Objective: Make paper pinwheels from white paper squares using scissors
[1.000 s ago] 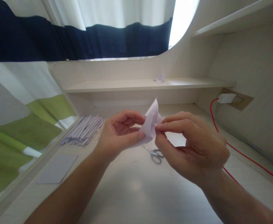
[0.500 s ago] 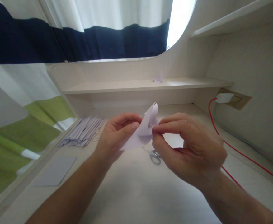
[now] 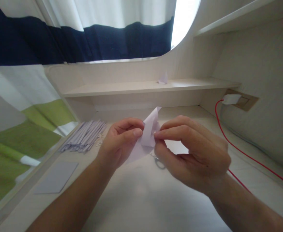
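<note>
The grip of the left hand is nearly closed, thumb and fingers pinching the left side of a folded paper; the grip of the right hand is pinched tight at the paper's right edge. The paper is held above the table, between the hands. A second ago the left thumb lay lower across the sheet; now it sits higher, leaving a loose flap spread toward the near left. The far tip, upright then, now bends to the right. This looks like a fold being adjusted rather than finished, since the flap hangs free; what the right fingertips pinch exactly is too small to tell. The scissors, clearer earlier, are now mostly hidden beyond the right hand. The paper strips lie at far left, unmoved.
</note>
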Motion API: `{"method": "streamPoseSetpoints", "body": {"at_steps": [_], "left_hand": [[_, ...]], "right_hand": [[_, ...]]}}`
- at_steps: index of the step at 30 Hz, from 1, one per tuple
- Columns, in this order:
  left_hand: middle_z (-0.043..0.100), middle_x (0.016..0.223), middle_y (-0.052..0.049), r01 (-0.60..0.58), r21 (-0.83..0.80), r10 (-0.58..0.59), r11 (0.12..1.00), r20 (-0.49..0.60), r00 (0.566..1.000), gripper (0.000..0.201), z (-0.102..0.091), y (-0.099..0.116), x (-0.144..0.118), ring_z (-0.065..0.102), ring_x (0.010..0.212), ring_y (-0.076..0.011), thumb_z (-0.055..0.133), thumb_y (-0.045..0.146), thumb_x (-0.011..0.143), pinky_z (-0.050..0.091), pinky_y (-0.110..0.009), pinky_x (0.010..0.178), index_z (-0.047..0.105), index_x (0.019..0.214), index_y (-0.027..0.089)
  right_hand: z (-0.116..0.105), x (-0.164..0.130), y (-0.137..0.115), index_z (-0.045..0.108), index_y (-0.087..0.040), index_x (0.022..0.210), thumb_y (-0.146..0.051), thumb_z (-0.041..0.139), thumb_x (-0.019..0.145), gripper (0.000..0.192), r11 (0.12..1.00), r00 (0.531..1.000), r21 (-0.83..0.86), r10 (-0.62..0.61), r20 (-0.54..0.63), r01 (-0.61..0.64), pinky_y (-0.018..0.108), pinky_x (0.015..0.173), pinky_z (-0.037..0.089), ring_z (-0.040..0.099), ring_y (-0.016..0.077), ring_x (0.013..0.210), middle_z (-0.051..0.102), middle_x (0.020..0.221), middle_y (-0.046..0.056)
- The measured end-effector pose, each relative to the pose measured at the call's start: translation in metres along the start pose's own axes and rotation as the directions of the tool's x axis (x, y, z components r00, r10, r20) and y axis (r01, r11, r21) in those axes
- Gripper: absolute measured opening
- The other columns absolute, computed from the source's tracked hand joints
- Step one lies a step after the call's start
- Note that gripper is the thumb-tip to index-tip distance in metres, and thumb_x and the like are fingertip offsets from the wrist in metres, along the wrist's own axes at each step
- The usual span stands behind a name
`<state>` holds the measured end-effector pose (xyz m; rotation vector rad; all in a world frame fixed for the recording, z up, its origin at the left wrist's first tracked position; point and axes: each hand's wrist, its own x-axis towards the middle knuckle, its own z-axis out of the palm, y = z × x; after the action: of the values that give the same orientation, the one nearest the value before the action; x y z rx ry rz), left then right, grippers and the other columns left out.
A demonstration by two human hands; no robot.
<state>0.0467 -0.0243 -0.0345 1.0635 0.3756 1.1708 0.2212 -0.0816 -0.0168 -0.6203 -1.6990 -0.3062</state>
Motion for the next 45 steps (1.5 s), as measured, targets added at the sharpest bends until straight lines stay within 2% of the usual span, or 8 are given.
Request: {"method": "streamPoseSetpoints", "body": {"at_steps": [7, 13, 19, 24, 36, 45], "left_hand": [[0.078, 0.076, -0.004, -0.031, 0.006, 0.032, 0.999, -0.019, 0.999, 0.022, 0.000, -0.003, -0.002, 0.070, 0.068, -0.0173, 0.093, 0.024, 0.062, 0.058, -0.027, 0.066, 0.083, 0.081, 0.020], [0.077, 0.074, -0.004, -0.048, 0.066, 0.049, 0.997, -0.019, 0.999, 0.015, -0.002, -0.006, -0.005, 0.072, 0.067, -0.0191, 0.089, 0.028, 0.073, 0.058, -0.028, 0.065, 0.082, 0.084, 0.021], [0.079, 0.077, -0.003, -0.038, 0.074, 0.044, 0.997, -0.076, 0.996, 0.013, -0.005, -0.008, -0.005, 0.072, 0.067, -0.0185, 0.088, 0.025, 0.072, 0.058, -0.029, 0.066, 0.082, 0.084, 0.021], [0.079, 0.077, -0.006, -0.041, 0.059, 0.045, 0.997, -0.066, 0.997, 0.017, -0.007, -0.010, -0.005, 0.074, 0.068, -0.0211, 0.089, 0.029, 0.074, 0.059, -0.030, 0.065, 0.083, 0.087, 0.020], [0.079, 0.080, -0.004, -0.019, 0.031, 0.022, 0.999, -0.089, 0.996, 0.013, -0.012, -0.013, -0.005, 0.072, 0.068, -0.0179, 0.087, 0.027, 0.079, 0.058, -0.028, 0.065, 0.083, 0.090, 0.022], [0.078, 0.079, -0.004, -0.019, 0.018, 0.021, 1.000, -0.117, 0.993, 0.018, -0.008, -0.011, -0.006, 0.071, 0.066, -0.0164, 0.090, 0.030, 0.075, 0.058, -0.026, 0.063, 0.082, 0.088, 0.021]], "right_hand": [[0.003, -0.003, 0.000, 0.074, -0.016, 0.079, -0.001, 0.077, 0.078, 0.015, 0.999, 0.999, -0.031, 0.025, -0.020, -0.025, 0.028, 0.063, 0.055, 0.069, 0.0141, 0.069, 0.075, 0.079, 0.005], [0.003, -0.003, -0.001, 0.073, -0.016, 0.079, -0.001, 0.077, 0.078, 0.016, 0.999, 0.999, -0.016, 0.042, -0.015, -0.042, 0.027, 0.064, 0.056, 0.069, 0.0140, 0.071, 0.075, 0.080, 0.005], [0.003, -0.003, 0.000, 0.072, -0.019, 0.080, -0.003, 0.075, 0.080, 0.017, 0.999, 0.999, -0.012, 0.034, -0.015, -0.034, 0.027, 0.063, 0.057, 0.070, 0.0140, 0.069, 0.075, 0.080, 0.003], [0.002, -0.003, 0.001, 0.072, -0.023, 0.084, -0.005, 0.072, 0.083, 0.019, 0.999, 0.999, -0.007, 0.037, -0.002, -0.037, 0.029, 0.062, 0.058, 0.070, 0.0151, 0.069, 0.076, 0.082, 0.001], [0.001, -0.002, 0.001, 0.071, -0.021, 0.082, -0.005, 0.073, 0.083, 0.016, 0.999, 0.999, 0.009, 0.035, 0.027, -0.035, 0.028, 0.061, 0.056, 0.069, 0.0144, 0.068, 0.076, 0.080, 0.002], [0.001, -0.002, 0.002, 0.071, -0.022, 0.082, -0.006, 0.073, 0.084, 0.016, 1.000, 0.999, 0.021, 0.022, 0.029, -0.022, 0.030, 0.062, 0.057, 0.069, 0.0154, 0.069, 0.077, 0.081, 0.002]]}}
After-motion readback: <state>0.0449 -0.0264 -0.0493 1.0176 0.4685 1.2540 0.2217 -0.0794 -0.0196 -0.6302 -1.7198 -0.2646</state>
